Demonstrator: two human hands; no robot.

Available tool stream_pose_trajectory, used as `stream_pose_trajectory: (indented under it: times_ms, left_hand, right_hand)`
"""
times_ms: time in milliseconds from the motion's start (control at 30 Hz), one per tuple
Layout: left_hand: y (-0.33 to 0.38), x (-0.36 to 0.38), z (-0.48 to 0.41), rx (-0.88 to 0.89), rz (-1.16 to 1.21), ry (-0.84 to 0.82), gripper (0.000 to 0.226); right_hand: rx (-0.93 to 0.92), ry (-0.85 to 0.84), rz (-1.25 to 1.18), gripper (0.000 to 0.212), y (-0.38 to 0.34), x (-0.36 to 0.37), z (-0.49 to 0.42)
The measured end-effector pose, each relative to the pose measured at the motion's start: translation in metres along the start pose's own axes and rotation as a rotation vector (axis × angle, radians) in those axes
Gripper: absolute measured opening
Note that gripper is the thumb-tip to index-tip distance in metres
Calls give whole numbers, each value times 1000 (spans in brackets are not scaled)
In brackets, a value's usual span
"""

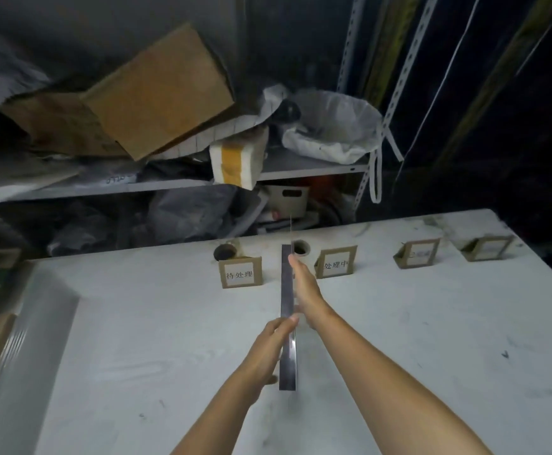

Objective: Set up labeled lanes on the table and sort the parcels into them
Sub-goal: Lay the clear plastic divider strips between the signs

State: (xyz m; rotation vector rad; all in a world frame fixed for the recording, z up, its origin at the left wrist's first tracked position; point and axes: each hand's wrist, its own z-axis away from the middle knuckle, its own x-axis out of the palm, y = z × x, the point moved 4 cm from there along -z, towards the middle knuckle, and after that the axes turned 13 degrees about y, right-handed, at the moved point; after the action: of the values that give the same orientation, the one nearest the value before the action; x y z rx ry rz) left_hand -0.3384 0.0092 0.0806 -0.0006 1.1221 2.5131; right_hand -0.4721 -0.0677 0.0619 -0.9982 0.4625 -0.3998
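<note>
Pinching of dark divider strip [287, 290] by left hand [268, 346] at mid-length and right hand [306, 287] farther along, lengthwise on white table [137, 323] between label cards 待处理 [240, 274] and 处理中 [335, 265].

Dim, blurry, wide-angle warp, dark background

The table [137, 323] is coloured white and is mottled with grey smudges and dark scuffs. A dark grey, glossy strip [286, 290] is seen over it. Brown cardboard signs [240, 272] at the far edge are faced with white labels [336, 266], printed with black characters. Beyond, a white foam block [251, 159] is banded with ochre tape [230, 162].
</note>
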Motion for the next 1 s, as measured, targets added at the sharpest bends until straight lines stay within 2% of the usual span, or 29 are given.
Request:
stream_pose_trajectory:
  times_ms: [167,300,433,633,867,1000]
  left_hand:
    - [-15,22,-34,-31,-3,38,60]
    - [-22,30,-45,38,-54,107,58]
    - [-20,36,-47,35,-52,93,61]
    - [-22,38,-43,-10,13,70,30]
    - [-26,38,-45,66,-30,116,47]
    - [-27,39,-44,71,-15,132,44]
  right_hand:
    - [19,-54,59,56,22,1,-31]
    - [-29,-87,118,56,32,2,-38]
    - [-46,-99,116,57,32,-1,-40]
    - [-18,-135,162,60,27,-5,-43]
    - [-11,-148,186,58,20,-10,-44]
    - [-6,-152,198,58,21,-12,-42]
